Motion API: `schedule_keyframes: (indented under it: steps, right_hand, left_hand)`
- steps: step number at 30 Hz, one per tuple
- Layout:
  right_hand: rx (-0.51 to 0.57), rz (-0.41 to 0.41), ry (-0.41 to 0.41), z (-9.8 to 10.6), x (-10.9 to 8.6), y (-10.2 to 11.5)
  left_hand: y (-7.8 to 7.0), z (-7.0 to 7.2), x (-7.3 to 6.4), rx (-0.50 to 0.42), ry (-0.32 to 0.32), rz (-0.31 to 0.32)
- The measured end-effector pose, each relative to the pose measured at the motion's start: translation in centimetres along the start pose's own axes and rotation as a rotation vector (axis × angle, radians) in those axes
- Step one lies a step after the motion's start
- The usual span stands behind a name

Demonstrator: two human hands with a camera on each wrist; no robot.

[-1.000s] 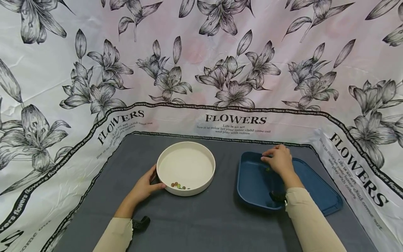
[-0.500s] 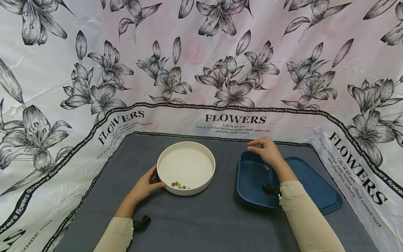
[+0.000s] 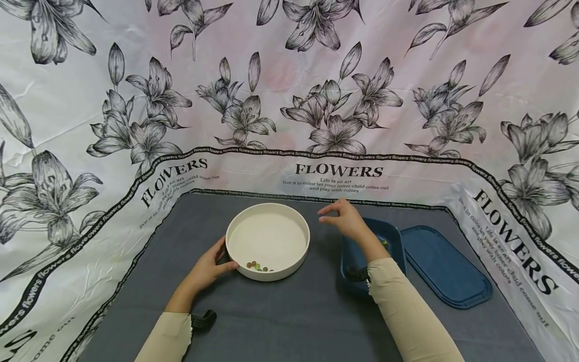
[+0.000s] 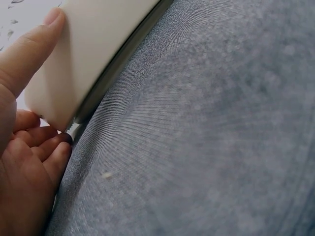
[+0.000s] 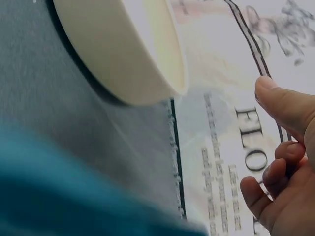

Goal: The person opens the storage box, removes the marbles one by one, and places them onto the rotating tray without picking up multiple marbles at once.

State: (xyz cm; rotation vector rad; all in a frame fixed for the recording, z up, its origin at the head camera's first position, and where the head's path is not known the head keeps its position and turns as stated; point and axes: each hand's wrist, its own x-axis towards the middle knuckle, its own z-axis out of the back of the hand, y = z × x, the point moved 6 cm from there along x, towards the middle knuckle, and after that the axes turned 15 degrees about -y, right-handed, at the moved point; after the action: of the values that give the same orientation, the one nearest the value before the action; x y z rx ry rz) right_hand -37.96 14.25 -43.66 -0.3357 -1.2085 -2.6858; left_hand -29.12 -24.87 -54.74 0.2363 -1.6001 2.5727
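A round cream dish (image 3: pixel 268 236) stands left of the middle in the head view, with several small marbles (image 3: pixel 259 267) gathered at its near inner edge. My left hand (image 3: pixel 205 269) holds the dish by its left side. In the left wrist view, the thumb (image 4: pixel 34 49) lies on the outer wall and the other fingers curl at its base. My right hand (image 3: pixel 346 221) is in the air between the dish and a blue box (image 3: pixel 350 251), pinching a tiny dark bluish marble (image 3: pixel 321 216) at the fingertips. More greenish marbles (image 3: pixel 384 243) lie inside the box, partly hidden by the right forearm.
A blue lid (image 3: pixel 448 266) lies on the grey cloth (image 3: pixel 280 322) to the right of the box. Behind the work area rises a white flower-print sheet (image 3: pixel 334 120). The blue box's edge (image 5: pixel 74 196) shows blurred in the right wrist view.
My right hand has come up out of the blue box and moved left toward the dish, with the small marble at its fingertips. My left hand and the dish have stayed put.
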Motion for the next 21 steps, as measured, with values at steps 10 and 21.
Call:
schedule_keyframes:
  steps: [10,21]
  right_hand:
    - [0.004,0.087,0.086,-4.8,0.6,3.8]
    - [-0.024,0.098,0.204,-8.7,1.9,6.6]
  left_hand:
    - [0.0,0.0,0.0,-0.006,0.003,0.0]
    - [-0.9,0.0,-0.3,-0.003,-0.01,0.003]
